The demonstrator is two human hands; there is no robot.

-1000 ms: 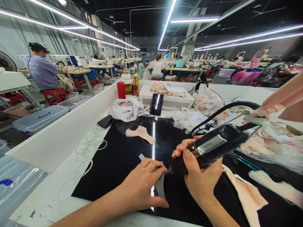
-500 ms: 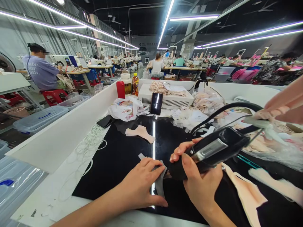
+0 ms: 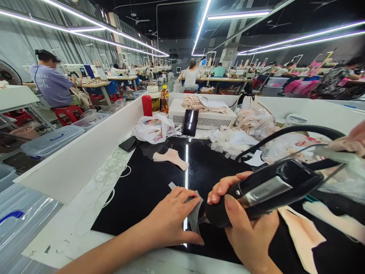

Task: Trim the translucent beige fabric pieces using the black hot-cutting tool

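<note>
My left hand [image 3: 172, 219] lies flat with fingers spread, pressing a small grey fabric piece [image 3: 194, 213] onto the glossy black work surface [image 3: 142, 190]. My right hand [image 3: 242, 224] grips a black corded hand tool [image 3: 265, 190], its tip down at the edge of that grey piece. The tool's black cable [image 3: 288, 133] arcs up and to the right. A beige fabric piece [image 3: 171, 157] lies further back on the black surface. Another beige piece [image 3: 302, 236] lies to the right of my right hand.
A white box unit [image 3: 203, 114] with a phone [image 3: 190, 122] leaning on it stands at the back, beside a red cup [image 3: 147, 105] and bottles [image 3: 163, 99]. Plastic bags and beige fabric piles [image 3: 253, 120] crowd the back right. White elastic loops [image 3: 111, 171] lie left. Another person's hand [image 3: 353, 140] shows at far right.
The view has shifted slightly closer. My right hand and the tool have eased a little to the right and lower; my left hand keeps pressing the grey piece.
</note>
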